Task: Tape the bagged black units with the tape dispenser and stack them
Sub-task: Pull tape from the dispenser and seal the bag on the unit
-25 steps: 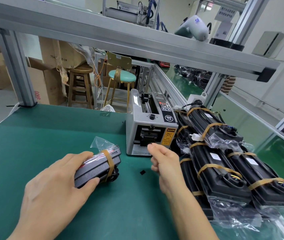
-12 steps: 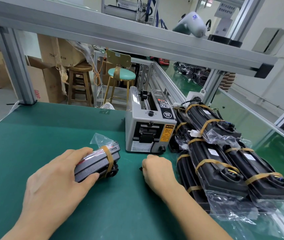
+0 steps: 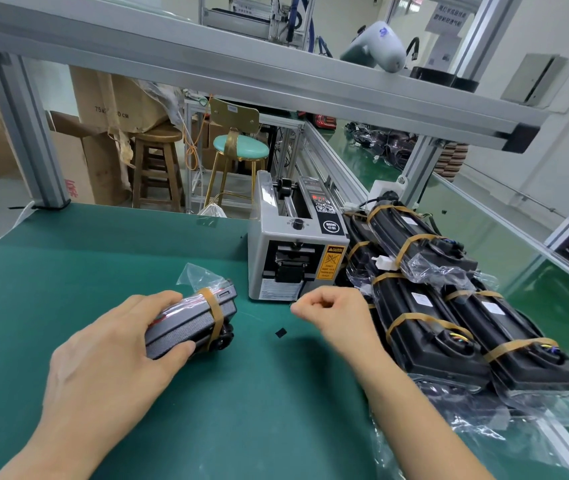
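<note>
My left hand (image 3: 110, 355) grips a bagged black unit (image 3: 193, 318) lying on the green mat (image 3: 68, 271); one tan tape band wraps its far end. The grey tape dispenser (image 3: 293, 251) stands just behind it, its outlet facing me. My right hand (image 3: 331, 311) hovers in front of the dispenser with fingers curled, and I see nothing held in them. A stack of taped bagged units (image 3: 428, 306) lies to the right of the dispenser.
A small black scrap (image 3: 280, 332) lies on the mat between my hands. An aluminium frame beam (image 3: 241, 74) crosses overhead, with a post (image 3: 26, 133) at the mat's far left corner. Two stools and cardboard boxes stand beyond the bench.
My right hand dropped from the dispenser outlet to the mat near the black scrap, then lifted and moved right, fingers curled. My left hand keeps gripping the unit in place.
</note>
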The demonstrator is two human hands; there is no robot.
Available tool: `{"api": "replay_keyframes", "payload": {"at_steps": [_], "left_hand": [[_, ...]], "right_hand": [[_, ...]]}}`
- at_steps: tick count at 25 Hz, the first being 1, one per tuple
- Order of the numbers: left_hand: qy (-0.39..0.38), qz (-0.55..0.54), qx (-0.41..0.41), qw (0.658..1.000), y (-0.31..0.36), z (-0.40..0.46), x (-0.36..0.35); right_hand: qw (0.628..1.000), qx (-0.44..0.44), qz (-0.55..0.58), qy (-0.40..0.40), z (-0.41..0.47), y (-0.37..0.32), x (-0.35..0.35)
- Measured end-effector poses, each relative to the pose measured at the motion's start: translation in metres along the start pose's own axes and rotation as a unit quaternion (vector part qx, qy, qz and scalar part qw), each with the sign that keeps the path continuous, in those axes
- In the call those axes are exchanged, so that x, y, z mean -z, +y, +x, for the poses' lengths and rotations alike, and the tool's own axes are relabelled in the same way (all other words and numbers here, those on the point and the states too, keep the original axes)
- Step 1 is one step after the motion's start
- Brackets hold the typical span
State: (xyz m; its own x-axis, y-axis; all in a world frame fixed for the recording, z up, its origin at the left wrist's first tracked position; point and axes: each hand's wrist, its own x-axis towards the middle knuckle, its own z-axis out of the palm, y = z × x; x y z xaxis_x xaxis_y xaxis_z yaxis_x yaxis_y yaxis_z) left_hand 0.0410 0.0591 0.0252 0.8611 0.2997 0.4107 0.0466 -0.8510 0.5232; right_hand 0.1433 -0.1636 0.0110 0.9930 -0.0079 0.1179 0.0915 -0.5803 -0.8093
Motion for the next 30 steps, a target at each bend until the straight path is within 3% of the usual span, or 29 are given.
{"api": "replay_keyframes", "payload": {"at_steps": [1, 2, 3, 5, 7, 10, 12, 15, 18, 20, 23, 28, 30], "left_hand": [[0.001, 0.0, 0.002, 1.0, -0.001, 0.0, 0.0], [-0.001, -0.002, 0.004, 1.0, -0.001, 0.0, 0.0], [-0.005, -0.005, 0.005, 1.0, -0.001, -0.001, 0.0], [-0.013, -0.011, 0.005, 1.0, -0.001, 0.0, 0.0], [-0.009, -0.008, 0.008, 1.0, -0.002, 0.0, 0.0], [-0.006, 0.0, 0.013, 1.0, -0.002, -0.001, 0.0], [-0.009, 0.0, 0.014, 1.0, -0.002, -0.001, 0.0], [-0.01, 0.006, 0.012, 1.0, -0.003, 0.001, -0.001], [-0.016, 0.007, 0.019, 1.0, -0.004, 0.0, 0.0], [-0.013, 0.007, 0.02, 1.0, -0.004, 0.0, -0.001], [-0.011, 0.009, 0.016, 1.0, -0.003, 0.0, -0.001], [-0.013, 0.01, 0.022, 1.0, -0.003, -0.001, 0.0], [-0.016, 0.01, 0.025, 1.0, -0.002, -0.001, 0.0]], "right_hand": [[0.995, 0.024, -0.1, -0.012, 0.002, 0.003, -0.003], [0.961, 0.072, -0.265, -0.03, 0.004, 0.009, -0.011], [0.904, 0.127, -0.405, -0.051, 0.003, 0.014, -0.019], [0.828, 0.22, -0.5, -0.125, 0.002, 0.022, -0.031], [0.859, 0.218, -0.432, -0.167, 0.004, 0.022, -0.033], [0.963, 0.018, -0.199, -0.178, 0.011, 0.021, -0.024], [0.959, -0.071, -0.177, -0.208, 0.015, 0.017, -0.026], [0.898, -0.046, -0.367, -0.238, 0.033, 0.004, -0.035], [0.876, -0.068, -0.391, -0.273, 0.045, -0.005, -0.031], [0.898, -0.086, -0.336, -0.271, 0.043, -0.001, -0.025], [0.948, -0.081, -0.227, -0.205, 0.034, 0.012, -0.018], [0.987, -0.069, -0.13, -0.064, 0.022, 0.022, -0.007], [0.988, -0.011, -0.149, -0.036, 0.014, 0.018, -0.009]]}}
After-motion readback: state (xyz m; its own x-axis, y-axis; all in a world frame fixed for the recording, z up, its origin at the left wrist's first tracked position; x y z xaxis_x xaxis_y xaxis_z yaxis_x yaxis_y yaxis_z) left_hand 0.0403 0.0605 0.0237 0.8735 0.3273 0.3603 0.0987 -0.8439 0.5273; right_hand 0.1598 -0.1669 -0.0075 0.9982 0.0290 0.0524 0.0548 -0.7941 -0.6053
